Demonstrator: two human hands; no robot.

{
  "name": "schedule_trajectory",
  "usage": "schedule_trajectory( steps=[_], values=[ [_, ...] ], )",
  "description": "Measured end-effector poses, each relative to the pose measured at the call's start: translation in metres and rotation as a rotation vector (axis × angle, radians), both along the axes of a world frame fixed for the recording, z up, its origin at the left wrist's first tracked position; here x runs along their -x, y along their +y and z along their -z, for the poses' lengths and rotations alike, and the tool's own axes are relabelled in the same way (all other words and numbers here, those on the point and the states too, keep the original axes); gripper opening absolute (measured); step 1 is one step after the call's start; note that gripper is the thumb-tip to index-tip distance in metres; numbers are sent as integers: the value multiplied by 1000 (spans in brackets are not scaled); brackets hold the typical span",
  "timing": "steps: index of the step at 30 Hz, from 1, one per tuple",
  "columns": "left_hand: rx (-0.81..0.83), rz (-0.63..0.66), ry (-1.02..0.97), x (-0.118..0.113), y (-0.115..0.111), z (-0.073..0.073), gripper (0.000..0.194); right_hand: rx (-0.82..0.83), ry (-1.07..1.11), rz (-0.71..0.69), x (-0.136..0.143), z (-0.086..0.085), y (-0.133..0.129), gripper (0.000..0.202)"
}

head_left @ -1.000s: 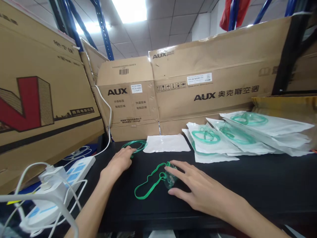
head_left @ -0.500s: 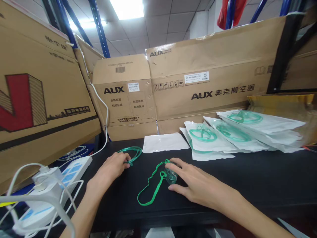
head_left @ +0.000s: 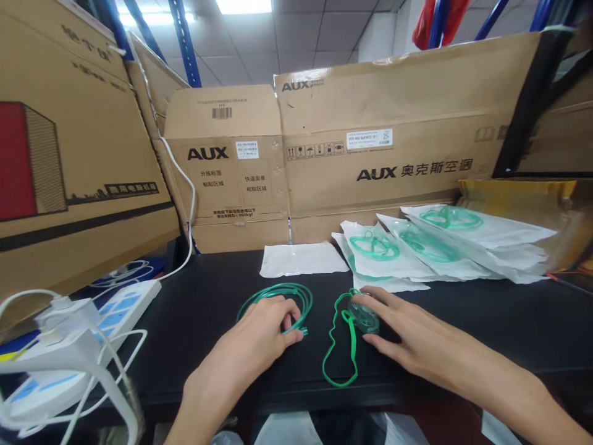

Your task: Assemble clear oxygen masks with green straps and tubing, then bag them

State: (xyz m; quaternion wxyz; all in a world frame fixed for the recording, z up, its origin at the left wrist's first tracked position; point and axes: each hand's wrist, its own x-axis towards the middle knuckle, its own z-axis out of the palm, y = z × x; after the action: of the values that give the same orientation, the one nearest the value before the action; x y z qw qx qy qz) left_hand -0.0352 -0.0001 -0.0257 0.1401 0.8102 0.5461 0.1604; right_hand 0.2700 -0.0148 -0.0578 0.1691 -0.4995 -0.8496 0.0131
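Observation:
My left hand [head_left: 266, 327] is closed on a coil of clear green tubing [head_left: 306, 300], which rests on the black tabletop. The tube's end shows beside my thumb. To the right of it, my right hand [head_left: 403, 324] grips a small clear green-tinted breathing mask [head_left: 364, 316] between thumb and fingers, and its fingertips partly cover it. From the mask a green elastic strap [head_left: 354, 355] loops toward the table's front edge.
A flat white pouch [head_left: 303, 259] lies at the back centre. Several white pouches with green tubing [head_left: 377, 246] are piled at the back right. A white power strip [head_left: 125, 318] with cables lies left. Cardboard panels [head_left: 324, 191] wall the back.
My left hand has moved right with the tubing coil, closer to the front. My right hand and the mask with its strap have shifted right. The view has also shifted slightly.

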Motion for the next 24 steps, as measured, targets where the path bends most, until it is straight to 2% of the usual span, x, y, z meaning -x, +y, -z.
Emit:
schedule_trajectory(
  steps=[2,5,9,12,14,19,24],
  values=[
    [17,25,-60,2,0,-1,21,-22,1,9,0,-3,-4,59],
    [40,35,-136,14,2,-1,32,-112,2,-22,15,-17,-9,54],
    [71,52,-138,30,9,0,29,-269,-30,-225,55,-33,2,37],
    [43,76,-93,32,12,-1,24,-235,-128,-368,82,-32,21,38],
    [57,65,-84,30,12,-2,21,-206,-171,-407,92,-26,32,42],
    [100,72,-95,25,11,-3,14,-209,-249,-427,97,-22,40,33],
    [65,112,-106,33,9,-7,26,-239,-202,-428,91,-29,36,22]
  ],
)
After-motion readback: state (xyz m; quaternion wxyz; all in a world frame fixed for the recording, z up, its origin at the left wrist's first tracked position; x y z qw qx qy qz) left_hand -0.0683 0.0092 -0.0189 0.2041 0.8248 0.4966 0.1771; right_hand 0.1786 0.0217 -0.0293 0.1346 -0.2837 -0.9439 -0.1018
